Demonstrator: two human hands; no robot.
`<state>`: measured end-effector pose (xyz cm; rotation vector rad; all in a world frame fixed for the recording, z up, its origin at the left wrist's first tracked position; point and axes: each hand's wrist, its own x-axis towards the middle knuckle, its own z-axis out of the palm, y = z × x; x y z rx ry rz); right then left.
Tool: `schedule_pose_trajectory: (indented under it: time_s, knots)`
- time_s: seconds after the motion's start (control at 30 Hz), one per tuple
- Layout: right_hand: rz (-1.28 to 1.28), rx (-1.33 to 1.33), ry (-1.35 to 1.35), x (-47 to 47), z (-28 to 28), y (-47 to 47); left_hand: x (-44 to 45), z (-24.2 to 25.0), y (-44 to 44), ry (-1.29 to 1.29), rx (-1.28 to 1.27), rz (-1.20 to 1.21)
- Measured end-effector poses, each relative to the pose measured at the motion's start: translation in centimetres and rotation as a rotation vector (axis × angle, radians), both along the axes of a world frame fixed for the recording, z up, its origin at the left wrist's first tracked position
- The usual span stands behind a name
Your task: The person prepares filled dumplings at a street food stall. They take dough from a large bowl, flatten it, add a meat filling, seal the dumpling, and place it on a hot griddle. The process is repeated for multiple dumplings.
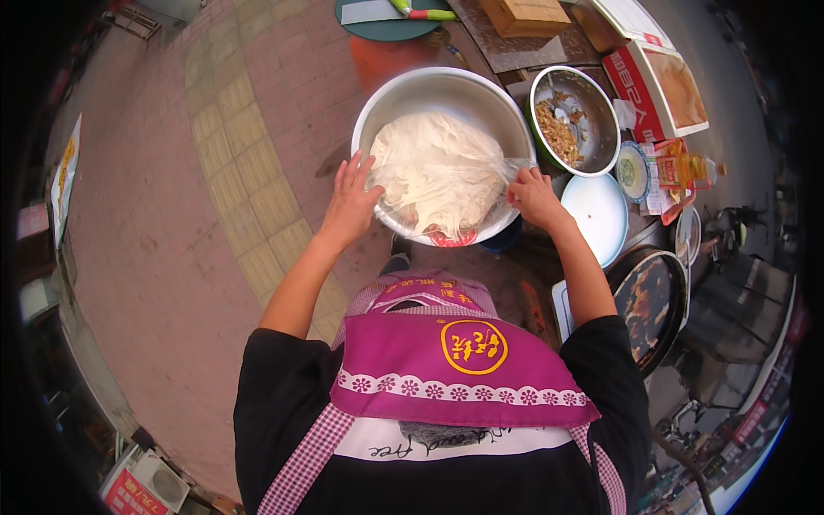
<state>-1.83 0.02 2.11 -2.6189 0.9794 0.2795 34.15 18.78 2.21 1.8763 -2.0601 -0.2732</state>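
Observation:
A large metal basin in front of me holds a big mass of pale, soft dough. Clear plastic film lies over part of the dough and bunches toward the basin's right side. My right hand pinches the gathered film at the right rim. At the left rim, my left hand has its fingers spread, with the thumb over the basin's inner edge beside the film; whether it grips any film cannot be told.
On the right stand a bowl of chopped filling with a spoon, a white round lid or plate, an oil bottle and a dark round pan. A cleaver lies on a green round board beyond the basin.

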Motion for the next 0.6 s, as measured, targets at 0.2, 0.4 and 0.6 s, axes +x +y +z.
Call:
schedule_pose_trajectory:
  time_s: [0.2,0.4,0.6]
  knots:
    - [-0.048,-0.012,-0.049,0.4,-0.7,0.2,-0.7,0.0,0.7,0.042,-0.006,0.013]
    - [0.179,-0.227,-0.046,1.8,-1.0,1.7,-1.0,-0.1,1.1,0.074,-0.013,-0.036]
    - [0.193,-0.293,0.141,3.2,-2.7,2.1,-0.8,-0.2,1.2,0.039,-0.004,-0.030]
